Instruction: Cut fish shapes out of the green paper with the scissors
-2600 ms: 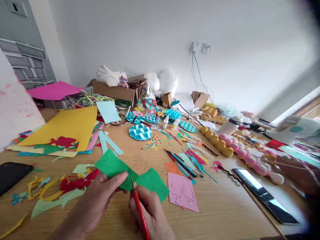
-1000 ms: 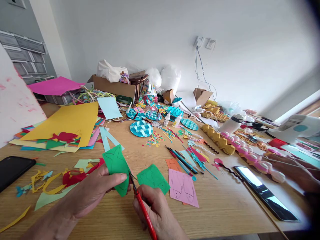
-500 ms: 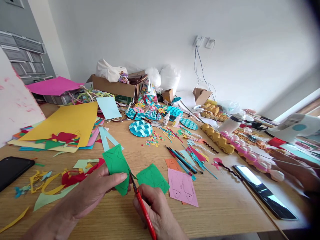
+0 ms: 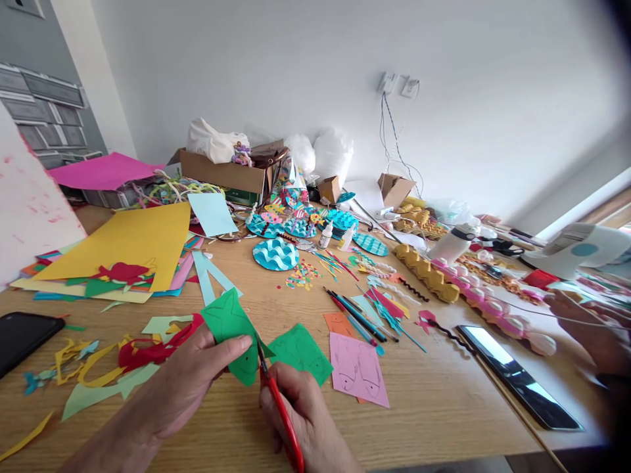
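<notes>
My left hand (image 4: 200,358) pinches a piece of green paper (image 4: 227,316) with pencil lines drawn on it, thumb on top and fingers underneath. In my right hand (image 4: 300,401) is a pair of scissors (image 4: 282,410) with red handles. Their blades sit at the right edge of the green paper, where a narrow strip parts from it. Just beyond my right hand lies a second green piece (image 4: 302,355) with drawn outlines. Beside it, a pink paper (image 4: 359,368) bears two pencil-drawn fish and partly covers an orange piece (image 4: 340,324).
Red, yellow and pale green scraps (image 4: 111,387) lie left of my hands, near a black phone (image 4: 27,338). Pencils (image 4: 362,318) and another phone (image 4: 520,378) are to the right. Coloured sheets (image 4: 123,240) are stacked at left. Another person's hand (image 4: 586,328) shows at far right.
The scissors have cut slightly further along the edge of the green paper, and the strip now folds away to the right. The whole view has shifted a little.
</notes>
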Tool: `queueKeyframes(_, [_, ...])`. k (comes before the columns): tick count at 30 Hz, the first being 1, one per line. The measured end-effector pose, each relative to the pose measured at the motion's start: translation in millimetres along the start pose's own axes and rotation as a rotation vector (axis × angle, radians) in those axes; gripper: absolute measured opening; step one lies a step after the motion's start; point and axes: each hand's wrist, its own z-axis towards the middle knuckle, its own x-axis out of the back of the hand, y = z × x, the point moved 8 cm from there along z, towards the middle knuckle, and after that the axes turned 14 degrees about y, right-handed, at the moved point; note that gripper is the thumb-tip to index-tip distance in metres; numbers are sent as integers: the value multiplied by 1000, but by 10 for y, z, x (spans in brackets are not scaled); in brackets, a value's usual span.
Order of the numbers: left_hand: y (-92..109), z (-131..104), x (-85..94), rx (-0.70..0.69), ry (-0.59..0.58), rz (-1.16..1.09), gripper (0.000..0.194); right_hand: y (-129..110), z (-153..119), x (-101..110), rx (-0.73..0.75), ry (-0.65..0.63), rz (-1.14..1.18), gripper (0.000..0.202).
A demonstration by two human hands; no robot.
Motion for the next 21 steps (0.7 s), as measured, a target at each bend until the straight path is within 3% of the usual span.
queueKeyframes(6, [-22,12,22,6,62,-9,11,-46,-9,-5,-26,10,20,51])
queueKeyframes(13, [-9,-3,1,28,114,-33,14,18,41,-12,68,68,-20,62])
queueKeyframes(17, [-18,-3,18,27,95,-24,13,-12,28,-1,72,41,-47,61])
queueKeyframes(21, [-8,3,18,13,1,21,10,-78,4,33,79,30,-72,53])
